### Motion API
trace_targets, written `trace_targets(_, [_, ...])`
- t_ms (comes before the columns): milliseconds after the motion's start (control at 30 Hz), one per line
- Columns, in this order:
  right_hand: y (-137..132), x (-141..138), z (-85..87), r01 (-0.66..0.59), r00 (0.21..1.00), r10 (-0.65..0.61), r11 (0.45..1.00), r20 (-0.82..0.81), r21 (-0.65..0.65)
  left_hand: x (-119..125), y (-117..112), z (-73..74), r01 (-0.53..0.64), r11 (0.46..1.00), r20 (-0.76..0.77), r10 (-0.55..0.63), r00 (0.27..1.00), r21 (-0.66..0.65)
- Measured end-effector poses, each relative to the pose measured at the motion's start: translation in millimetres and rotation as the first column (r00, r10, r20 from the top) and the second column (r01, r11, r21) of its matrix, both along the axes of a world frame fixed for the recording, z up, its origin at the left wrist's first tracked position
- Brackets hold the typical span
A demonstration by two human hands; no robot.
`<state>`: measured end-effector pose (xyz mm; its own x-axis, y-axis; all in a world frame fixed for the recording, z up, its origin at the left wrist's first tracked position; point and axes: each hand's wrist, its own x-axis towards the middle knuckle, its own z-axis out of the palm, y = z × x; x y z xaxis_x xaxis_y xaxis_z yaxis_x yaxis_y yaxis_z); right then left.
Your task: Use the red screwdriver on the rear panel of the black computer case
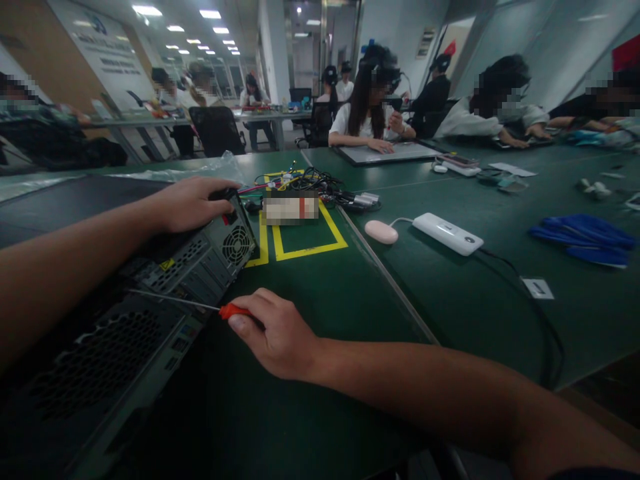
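A black desktop computer case (pixel 200 263) lies on its side at the left, its rear panel with vents and ports turned toward me. My left hand (pixel 197 201) grips its top far corner, fingers bent over the edge by the round fan grille. In my right hand (pixel 277 330) is a screwdriver (pixel 233 311) with a red handle, which the thumb and fingers close around. Its long thin shaft points left across the rear panel. The tip meets the dark area by the expansion slots; whether it sits in a screw I cannot tell.
Bundled cables (pixel 320 183) lie beyond the case near yellow tape marks (pixel 313 253) on the green table (pixel 320 287). Rightward are a white power bank (pixel 447 233), a pink rounded device (pixel 381 232) and blue cloth (pixel 583 237). Several people sit across the table.
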<state>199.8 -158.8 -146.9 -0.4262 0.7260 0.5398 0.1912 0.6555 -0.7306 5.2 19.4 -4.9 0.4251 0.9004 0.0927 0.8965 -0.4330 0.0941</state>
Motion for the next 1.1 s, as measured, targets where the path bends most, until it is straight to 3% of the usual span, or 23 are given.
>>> trace_targets(167, [-1.7,0.1,-0.7,0.005,0.999,-0.007,0.998,-0.037,-0.065,-0.4,0.1,1.0,-0.016,1.000,-0.009,0.016,1.000,-0.003])
trace_targets(467, [0.8,-1.1,-4.2,-0.011,0.999,0.009,0.999,-0.050,-0.037,0.6,-1.0,1.0,-0.028,1.000,0.002,0.028,1.000,-0.005])
trace_targets(1100, [-1.5,0.7,-0.1,-0.008,0.999,0.004,0.994,-0.034,-0.109,3.1,-4.6,3.9,-0.028,0.999,-0.009,0.028,1.000,-0.015])
